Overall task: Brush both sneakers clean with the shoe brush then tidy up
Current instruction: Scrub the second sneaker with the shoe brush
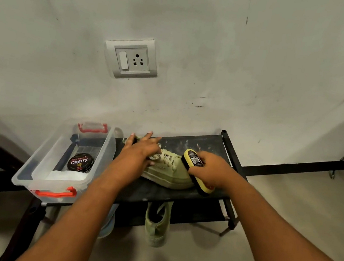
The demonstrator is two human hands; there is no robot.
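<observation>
My left hand [141,151] presses flat, fingers straight, on the green sneaker [169,173]. Just right of it, my right hand [211,169] grips the yellow shoe brush [193,160] against the shoe.

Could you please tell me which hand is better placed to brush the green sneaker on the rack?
The right hand: it grips the shoe brush, held against the toe end of the sneaker. The left hand lies flat over the laces, fingers straight, likely steadying the sneaker, and holds no tool.
</observation>
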